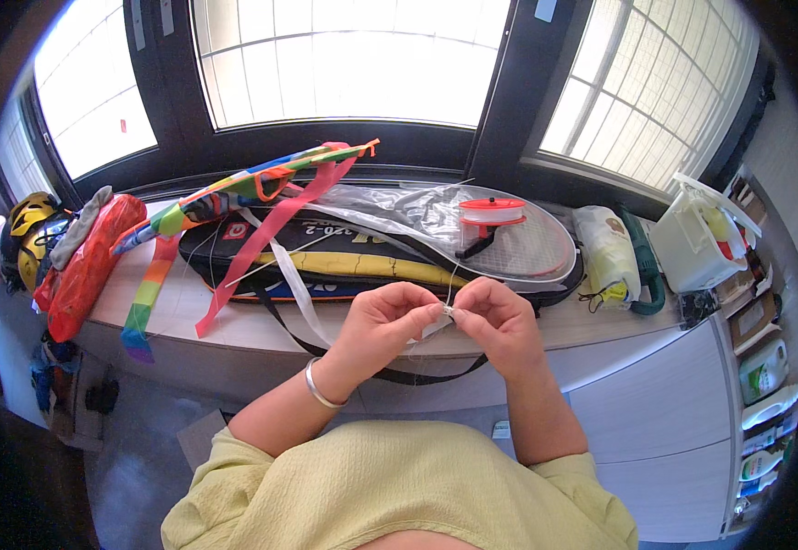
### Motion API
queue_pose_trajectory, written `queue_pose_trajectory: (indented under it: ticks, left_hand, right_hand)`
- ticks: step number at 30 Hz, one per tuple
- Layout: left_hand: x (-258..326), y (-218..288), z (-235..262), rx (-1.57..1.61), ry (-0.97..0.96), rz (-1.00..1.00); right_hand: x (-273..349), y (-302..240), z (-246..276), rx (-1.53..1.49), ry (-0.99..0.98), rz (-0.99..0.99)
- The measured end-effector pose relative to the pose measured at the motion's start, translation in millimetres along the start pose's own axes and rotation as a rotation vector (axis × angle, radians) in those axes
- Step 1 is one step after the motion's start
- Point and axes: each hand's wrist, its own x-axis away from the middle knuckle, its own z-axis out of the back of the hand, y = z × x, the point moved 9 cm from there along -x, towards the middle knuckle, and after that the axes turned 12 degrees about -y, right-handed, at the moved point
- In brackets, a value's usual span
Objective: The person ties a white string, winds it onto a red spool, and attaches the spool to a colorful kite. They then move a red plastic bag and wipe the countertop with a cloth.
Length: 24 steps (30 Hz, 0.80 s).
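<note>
My left hand [382, 325], with a silver bangle on the wrist, and my right hand [498, 323] meet over the front edge of the counter. Both pinch a small bunch of white string [448, 310] between thumb and fingertips. A thin line runs up from it toward a red kite reel [493, 213] with a black handle. The reel rests on a badminton racket [546, 243] in a silvery cover. A black and yellow racket bag [326, 264] lies under and behind my hands. To the left, a folded rainbow kite [243, 192] trails a pink ribbon [271, 234] across the bag.
A red plastic bag [96, 266] and a yellow and black helmet [32, 220] are at the left end of the counter [582, 335]. On the right stand a white bag [605, 247], a dark green tool [647, 266] and a white bin [697, 243]. Bottles [764, 371] fill side shelves.
</note>
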Motion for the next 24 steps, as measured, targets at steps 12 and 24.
queue_pose_trajectory:
  ticks: [12, 24]
  left_hand:
    - [8, -11, 7, 0.222, 0.017, 0.037]
    - [13, -13, 4, 0.226, 0.028, 0.037]
  right_hand:
    - [2, 1, -8, 0.282, 0.091, 0.025]
    - [9, -2, -3, 0.273, 0.153, 0.074]
